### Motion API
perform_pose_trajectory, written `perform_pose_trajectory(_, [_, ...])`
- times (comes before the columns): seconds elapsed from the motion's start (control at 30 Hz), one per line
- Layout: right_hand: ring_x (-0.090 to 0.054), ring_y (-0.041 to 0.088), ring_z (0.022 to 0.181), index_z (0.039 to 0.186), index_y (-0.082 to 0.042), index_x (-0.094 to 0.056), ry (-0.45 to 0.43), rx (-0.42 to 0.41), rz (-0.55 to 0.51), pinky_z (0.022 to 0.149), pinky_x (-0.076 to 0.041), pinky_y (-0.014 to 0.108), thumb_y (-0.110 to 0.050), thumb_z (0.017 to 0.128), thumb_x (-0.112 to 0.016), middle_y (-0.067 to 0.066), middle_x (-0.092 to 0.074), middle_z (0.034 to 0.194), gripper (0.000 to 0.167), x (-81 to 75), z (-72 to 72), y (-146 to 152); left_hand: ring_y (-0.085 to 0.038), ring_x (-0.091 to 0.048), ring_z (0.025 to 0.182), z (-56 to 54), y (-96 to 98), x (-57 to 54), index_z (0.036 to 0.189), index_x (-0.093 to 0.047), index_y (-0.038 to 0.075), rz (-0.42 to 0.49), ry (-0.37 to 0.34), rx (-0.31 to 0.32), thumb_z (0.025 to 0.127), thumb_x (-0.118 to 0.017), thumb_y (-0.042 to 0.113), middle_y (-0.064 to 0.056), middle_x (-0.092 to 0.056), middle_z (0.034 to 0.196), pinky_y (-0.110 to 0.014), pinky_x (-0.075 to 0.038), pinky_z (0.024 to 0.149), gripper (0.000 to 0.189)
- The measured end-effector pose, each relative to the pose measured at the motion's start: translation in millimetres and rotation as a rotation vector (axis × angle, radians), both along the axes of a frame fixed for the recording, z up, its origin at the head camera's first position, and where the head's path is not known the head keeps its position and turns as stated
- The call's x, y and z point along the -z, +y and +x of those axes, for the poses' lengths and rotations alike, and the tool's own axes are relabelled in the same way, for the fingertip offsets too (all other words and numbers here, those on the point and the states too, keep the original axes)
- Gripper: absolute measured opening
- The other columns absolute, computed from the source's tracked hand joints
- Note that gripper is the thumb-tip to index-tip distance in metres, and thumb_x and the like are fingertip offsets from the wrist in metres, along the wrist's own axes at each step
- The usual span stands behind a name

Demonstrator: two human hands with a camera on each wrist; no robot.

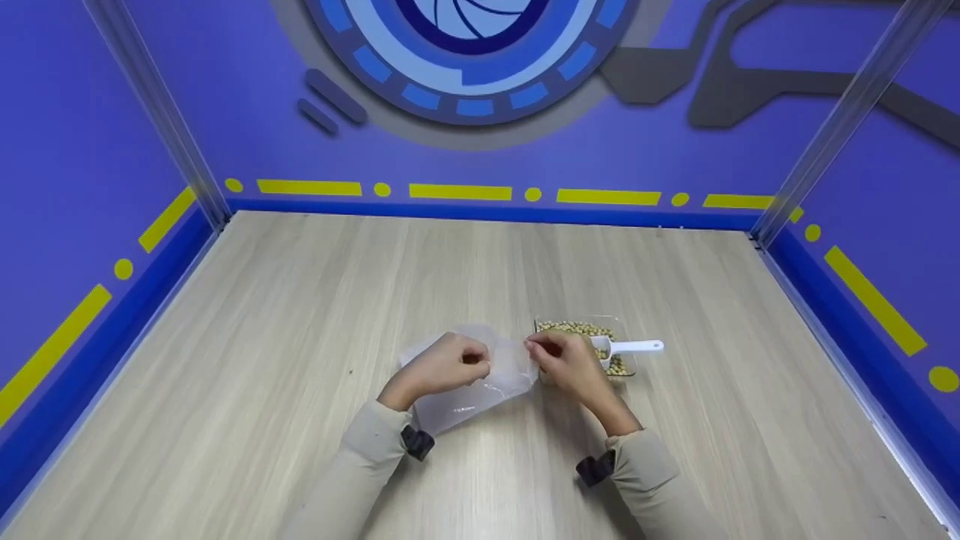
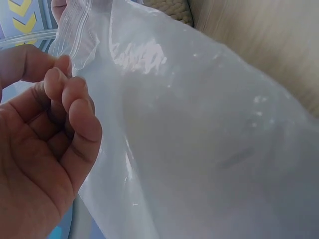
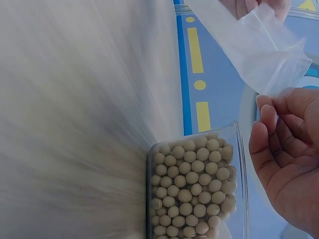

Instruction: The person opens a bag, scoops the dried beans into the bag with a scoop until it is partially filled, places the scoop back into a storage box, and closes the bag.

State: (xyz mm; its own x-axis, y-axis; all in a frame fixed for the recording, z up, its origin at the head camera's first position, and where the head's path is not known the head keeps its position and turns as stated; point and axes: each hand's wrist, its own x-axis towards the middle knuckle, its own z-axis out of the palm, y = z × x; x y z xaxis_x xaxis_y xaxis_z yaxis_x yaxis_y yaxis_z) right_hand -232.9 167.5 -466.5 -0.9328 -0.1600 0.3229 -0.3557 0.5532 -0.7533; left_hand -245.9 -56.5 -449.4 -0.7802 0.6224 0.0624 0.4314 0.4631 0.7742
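A translucent zip-lock bag (image 1: 469, 401) hangs between the two hands, above the wooden table. My left hand (image 1: 444, 365) pinches the bag's edge by the zip strip, thumb and index fingertip meeting there in the left wrist view. On the other side, my right hand (image 1: 576, 366) grips a corner of the bag's zip end between thumb and fingertips. Just beyond that hand stands a clear box (image 3: 241, 172) of round, pale dried beans (image 3: 192, 184). A white scoop (image 1: 636, 346) lies in the box, its handle sticking out over the right rim.
The light wood table (image 1: 300, 300) is bounded by blue-purple panels (image 1: 225, 135) with yellow marks at the back and sides. Metal posts (image 1: 157, 112) rise at the rear corners. Both forearms wear beige sleeves (image 1: 375, 439) with small black wrist cameras (image 1: 417, 442).
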Motion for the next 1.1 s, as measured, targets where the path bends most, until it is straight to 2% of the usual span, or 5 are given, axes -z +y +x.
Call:
perform_pose_trajectory(0.33, [-0.060,0.013,0.072,0.090,-0.001,-0.074,-0.005,0.018,-0.011,0.064,-0.049,0.021,-0.006,0.087,-0.068,0.009,-0.072,0.083,0.008,-1.0,-2.9,2,-0.005,-0.035,0.049,3.4,-4.6,-1.3,0.061,-0.051,0.014,0.009,-0.039,0.000,0.082,-0.049,0.007,0.008,-0.044,0.056,-0.020,-0.029,0.048,0.022])
perform_pose_trajectory(0.57, [-0.060,0.012,0.073,0.091,-0.001,-0.075,-0.027,0.041,0.006,0.065,-0.049,0.021,-0.007,0.088,-0.067,0.009,-0.072,0.085,0.010,-0.4,-4.7,3,-0.005,-0.035,0.048,4.3,-9.1,-0.3,0.067,-0.062,0.004,0.018,-0.054,0.001,0.083,-0.050,0.008,0.008,-0.047,0.056,-0.020,-0.028,0.047,0.020])
perform_pose_trajectory(0.87, [-0.058,0.013,0.076,0.093,-0.002,-0.075,-0.077,0.093,-0.019,0.068,-0.048,0.023,-0.007,0.088,-0.067,0.010,-0.072,0.088,0.011,1.7,-6.8,6,-0.005,-0.037,0.050,7.1,-15.6,-0.7,0.070,-0.064,0.001,0.001,-0.049,-0.013,0.081,-0.050,0.008,0.008,-0.047,0.056,-0.020,-0.029,0.047,0.019])
perform_pose_trajectory(0.97, [-0.058,0.013,0.075,0.093,-0.002,-0.074,-0.081,0.093,-0.029,0.067,-0.047,0.022,-0.007,0.088,-0.067,0.010,-0.072,0.088,0.011,2.3,-7.0,7,-0.005,-0.036,0.049,7.6,-16.8,-1.0,0.067,-0.062,0.002,-0.007,-0.041,-0.020,0.082,-0.051,0.008,0.008,-0.047,0.056,-0.020,-0.028,0.047,0.019])
perform_pose_trajectory(1.1, [-0.059,0.013,0.075,0.093,-0.001,-0.074,-0.070,0.070,-0.023,0.067,-0.048,0.022,-0.007,0.088,-0.067,0.010,-0.072,0.087,0.011,3.2,-6.2,8,-0.006,-0.034,0.051,7.9,-17.8,-1.7,0.062,-0.053,0.011,-0.015,-0.003,-0.045,0.082,-0.051,0.008,0.009,-0.044,0.057,-0.020,-0.027,0.050,0.021])
